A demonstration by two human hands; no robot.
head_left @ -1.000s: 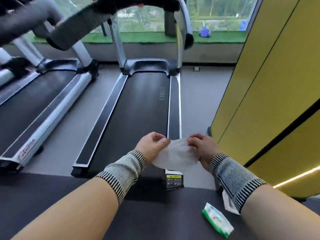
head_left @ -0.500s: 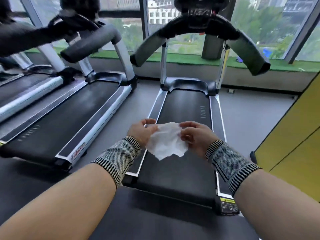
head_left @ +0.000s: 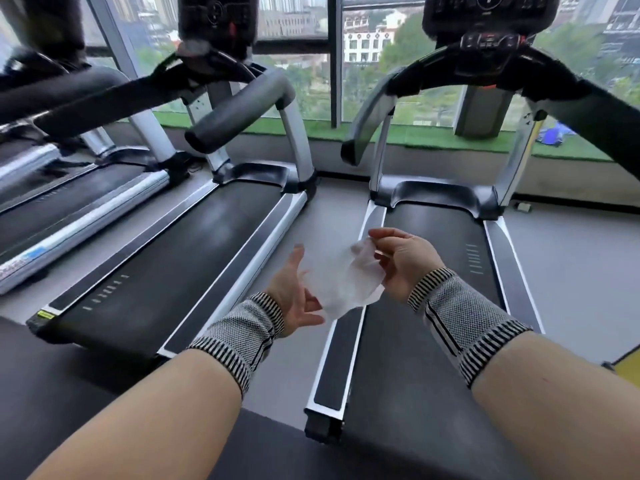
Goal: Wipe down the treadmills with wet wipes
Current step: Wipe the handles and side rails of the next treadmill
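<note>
Right hand (head_left: 403,261) pinched the wet wipe (head_left: 341,284) at its top edge; left hand (head_left: 294,292) was spread wide, fingers beside the wipe, grip empty. Wipe hung mid-air above the right treadmill (head_left: 440,237), not yet on it. Step judged: unfolding. Next: flatten wipe, reach a handrail.

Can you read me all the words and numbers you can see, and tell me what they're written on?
No text here is sharp enough to quote.
Yellow sticker on the middle treadmill's rear corner: too small to read.
Blue label on the far-left treadmill's silver rail: blurred.
Console of the right treadmill: markings too blurred.
Console of the middle treadmill: blurred too.
</note>
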